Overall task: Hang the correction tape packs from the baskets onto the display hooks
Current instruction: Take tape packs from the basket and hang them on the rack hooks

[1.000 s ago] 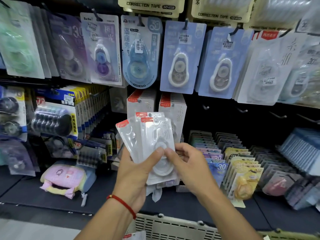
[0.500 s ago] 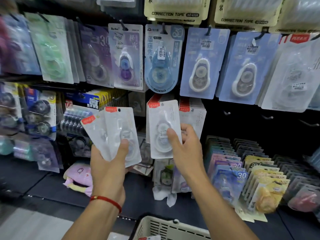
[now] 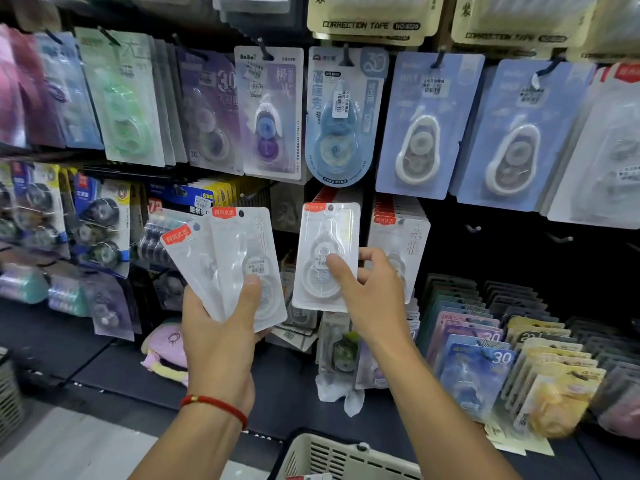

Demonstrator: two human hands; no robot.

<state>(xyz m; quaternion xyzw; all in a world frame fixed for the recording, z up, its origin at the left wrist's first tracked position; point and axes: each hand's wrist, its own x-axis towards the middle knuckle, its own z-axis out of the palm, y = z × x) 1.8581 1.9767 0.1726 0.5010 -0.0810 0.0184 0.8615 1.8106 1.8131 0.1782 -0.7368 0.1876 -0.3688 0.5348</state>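
My right hand [image 3: 372, 289] pinches one white correction tape pack with a red corner tag [image 3: 325, 244], upright and raised in front of a stack of the same white packs hanging on a hook [image 3: 337, 197]. A second hung stack of white packs [image 3: 403, 237] is just to its right. My left hand [image 3: 221, 327] grips a fanned pair of white packs [image 3: 239, 251], thumb pressed on the front one. A beige basket [image 3: 343, 457] sits at the bottom edge below my arms.
The wall above carries hanging blue [image 3: 420, 126], purple [image 3: 270, 112] and green [image 3: 128, 102] correction tape packs. Empty hooks [image 3: 472, 228] stick out at the right. Rows of packs [image 3: 502, 344] stand on the dark shelf at lower right. A pink pouch [image 3: 166, 355] lies on the shelf.
My right hand pulled one pack off the bundle and carried it right and up toward the hung white stack. My left hand kept the other two and moved left.
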